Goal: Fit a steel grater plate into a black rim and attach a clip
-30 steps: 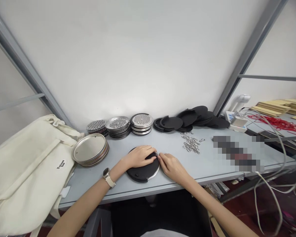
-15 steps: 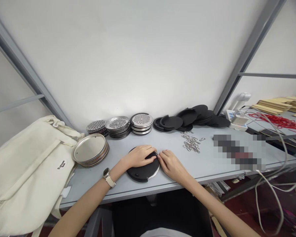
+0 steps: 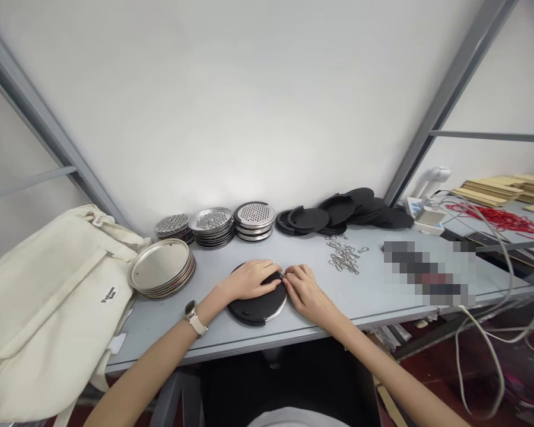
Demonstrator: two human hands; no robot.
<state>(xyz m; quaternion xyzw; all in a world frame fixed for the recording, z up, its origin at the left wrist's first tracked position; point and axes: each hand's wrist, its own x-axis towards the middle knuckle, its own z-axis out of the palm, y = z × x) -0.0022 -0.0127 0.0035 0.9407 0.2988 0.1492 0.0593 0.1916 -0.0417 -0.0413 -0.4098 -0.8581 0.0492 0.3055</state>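
A round black disc [image 3: 254, 303] with a silvery metal edge lies flat near the front of the table. Across its top rests my left hand [image 3: 250, 280], fingers closed over the far right part and thumb on the surface. A small metal snap hook [image 3: 281, 274] shows at the disc's right edge, between the fingertips of both hands. My right hand [image 3: 306, 295] pinches it from the right with bent fingers. Whether the hook passes through the disc is hidden by the fingers. More snap hooks [image 3: 345, 258] lie in a loose heap to the right.
Plain metal discs [image 3: 160, 267] are stacked at left beside a cream bag [image 3: 57, 320]. Perforated grater discs [image 3: 211, 222] stand in stacks along the wall. Black round covers [image 3: 309, 219] pile up behind the hooks. A blurred-out item [image 3: 427, 273] lies at right, near white cables [image 3: 493, 350].
My right fingertips have shifted slightly left and curled closer around the snap hook. The left hand and the disc stay almost the same; the view has moved slightly.
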